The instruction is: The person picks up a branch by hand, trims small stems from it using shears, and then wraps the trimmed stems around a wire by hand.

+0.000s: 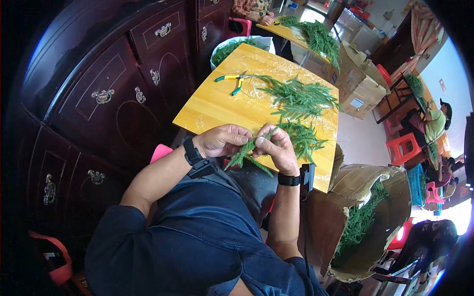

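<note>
The left hand (220, 140) and right hand (281, 150) are both nearly closed, thumbs and fingertips pinching a green sprig (241, 156) between them (its fronds hang below the hands), at the near edge of the yellow table (210, 106).

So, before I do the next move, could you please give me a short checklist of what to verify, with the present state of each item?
1. Left hand on the green fern-like sprig: ok, holding it.
2. Right hand on the sprig: ok, close beside the left hand.
3. Firmness of the grip: cannot tell; the fingers partly hide the held spot.
4. Pliers with yellow-and-green handles set down: ok, lying on the yellow wooden table.
5. Tabletop free of debris: not ok, pale bits are scattered over it.
6. More sprigs nearby: ok, heaped beyond the hands.
</note>
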Demonstrator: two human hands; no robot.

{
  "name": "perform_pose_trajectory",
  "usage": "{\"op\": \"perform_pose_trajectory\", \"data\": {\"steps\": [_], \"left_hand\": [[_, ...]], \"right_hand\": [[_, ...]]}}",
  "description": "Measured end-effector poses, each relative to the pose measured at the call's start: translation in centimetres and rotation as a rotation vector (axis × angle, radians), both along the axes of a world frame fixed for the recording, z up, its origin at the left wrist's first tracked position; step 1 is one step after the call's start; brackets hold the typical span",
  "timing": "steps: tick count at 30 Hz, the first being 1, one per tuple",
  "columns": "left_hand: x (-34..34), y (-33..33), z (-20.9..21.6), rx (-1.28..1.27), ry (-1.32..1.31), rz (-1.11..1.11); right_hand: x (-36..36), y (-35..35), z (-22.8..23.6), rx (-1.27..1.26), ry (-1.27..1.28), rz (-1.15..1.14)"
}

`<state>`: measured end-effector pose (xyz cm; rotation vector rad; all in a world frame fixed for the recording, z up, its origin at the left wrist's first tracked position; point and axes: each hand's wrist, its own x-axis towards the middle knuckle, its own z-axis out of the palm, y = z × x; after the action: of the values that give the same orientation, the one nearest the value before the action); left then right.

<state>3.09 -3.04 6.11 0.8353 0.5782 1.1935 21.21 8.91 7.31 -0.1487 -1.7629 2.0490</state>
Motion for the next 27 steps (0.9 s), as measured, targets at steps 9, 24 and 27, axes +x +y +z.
{"op": "perform_pose_trajectory", "data": {"steps": [9,24,27], "left_hand": [[-0.3,0.7,-0.8,-0.021,-0.003,-0.123],[-0.1,0.2,2.1,-0.013,0.224,0.109],[0.2,0.3,2.5,0.092,0.321,0.190]], "right_hand": [[0.1,-0.3,0.5,0.054,-0.049,0.041],[-0.5,-0.2,-0.5,-0.037,0.006,-0.120],[-0.3,-0.1,-0.7,-0.066,0.062,-0.156]]}}
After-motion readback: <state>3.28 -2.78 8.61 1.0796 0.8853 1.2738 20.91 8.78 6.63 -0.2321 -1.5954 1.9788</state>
